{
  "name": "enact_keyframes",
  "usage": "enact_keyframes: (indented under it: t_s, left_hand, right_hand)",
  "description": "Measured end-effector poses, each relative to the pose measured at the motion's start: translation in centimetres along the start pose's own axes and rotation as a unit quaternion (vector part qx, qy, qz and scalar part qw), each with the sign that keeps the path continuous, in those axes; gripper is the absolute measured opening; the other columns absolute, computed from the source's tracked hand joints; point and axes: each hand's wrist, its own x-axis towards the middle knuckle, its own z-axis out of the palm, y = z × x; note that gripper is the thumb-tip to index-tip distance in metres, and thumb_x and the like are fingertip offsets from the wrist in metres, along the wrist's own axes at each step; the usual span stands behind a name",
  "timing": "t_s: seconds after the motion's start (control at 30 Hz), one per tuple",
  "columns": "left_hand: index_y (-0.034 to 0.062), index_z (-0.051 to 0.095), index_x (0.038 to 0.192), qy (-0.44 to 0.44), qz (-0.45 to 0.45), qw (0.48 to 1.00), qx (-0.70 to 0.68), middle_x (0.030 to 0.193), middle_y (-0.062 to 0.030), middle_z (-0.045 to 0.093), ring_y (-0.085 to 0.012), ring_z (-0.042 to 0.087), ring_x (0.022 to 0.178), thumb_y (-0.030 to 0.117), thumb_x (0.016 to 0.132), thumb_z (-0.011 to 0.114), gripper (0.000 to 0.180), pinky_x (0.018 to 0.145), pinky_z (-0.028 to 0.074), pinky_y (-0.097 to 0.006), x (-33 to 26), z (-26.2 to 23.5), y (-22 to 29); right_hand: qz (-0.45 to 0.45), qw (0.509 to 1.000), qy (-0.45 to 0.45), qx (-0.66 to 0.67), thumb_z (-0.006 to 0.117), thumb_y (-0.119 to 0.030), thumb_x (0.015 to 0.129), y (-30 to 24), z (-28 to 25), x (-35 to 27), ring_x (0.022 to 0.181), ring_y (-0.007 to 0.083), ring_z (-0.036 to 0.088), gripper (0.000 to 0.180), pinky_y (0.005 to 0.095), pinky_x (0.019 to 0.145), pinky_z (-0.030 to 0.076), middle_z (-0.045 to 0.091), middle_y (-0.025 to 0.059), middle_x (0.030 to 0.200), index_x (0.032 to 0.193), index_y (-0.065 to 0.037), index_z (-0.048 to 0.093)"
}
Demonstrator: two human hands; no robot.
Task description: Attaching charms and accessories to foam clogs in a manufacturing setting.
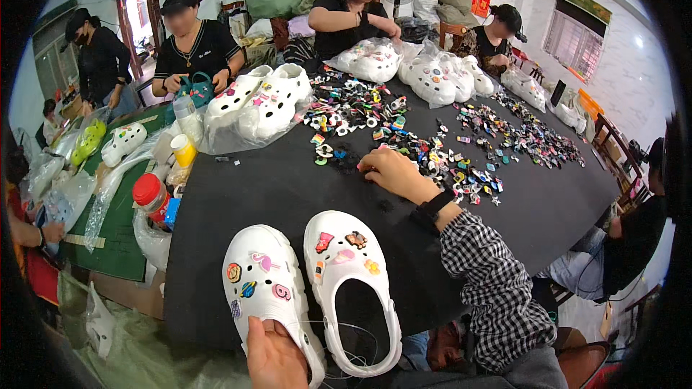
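My left hand [276, 357] grips the heel end of a white clog [263, 263], with its fingers inside the foot opening. Colourful charms, among them a pink flamingo and a ringed planet, sit in the holes of this clog. Beside it on the right lies a matching white clog [353, 295], also with several charms on its toe. A thin clear cord loops near the two heels. Farther out, my right hand [400, 175] pinches at the near edge of a pile of loose charms [353, 112]; whatever is between its fingertips is too small to make out.
The black table [216, 194] carries more loose charms [519, 137] to the right. Bagged white clogs [274, 104] stand across its far side. A red-lidded jar [150, 193] and yellow cup [182, 150] line the left edge. Several people work around the tables.
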Motion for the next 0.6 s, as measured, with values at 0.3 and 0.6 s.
enact_keyframes:
  t_s: [0.3,0.6]
  left_hand:
    - [0.0098,0.057,0.088,0.014,0.021,0.999,0.028,0.079,0.0015,0.061,-0.0076,0.056,0.074,0.022,0.101,0.048,0.021,0.066,0.045,-0.023,0.0,0.2,-0.4]
    - [0.0089,0.056,0.092,-0.030,0.015,0.999,0.024,0.085,0.0010,0.056,-0.0095,0.053,0.080,0.024,0.102,0.046,0.021,0.075,0.043,-0.025,0.1,-0.8,-0.1]
  right_hand:
    - [0.149,0.797,-0.046,0.584,0.052,-0.007,0.096,-0.1,-3.1,-1.3,0.096,0.0138,0.065,0.022,0.0226,0.084,0.054,0.063,0.0069,0.109,0.116,0.000,0.058]
    - [0.132,0.767,-0.070,0.623,0.045,0.004,0.092,-1.9,-4.1,-1.7,0.110,0.0253,0.061,0.027,0.0286,0.098,0.049,0.059,0.0161,0.118,0.117,0.007,0.056]
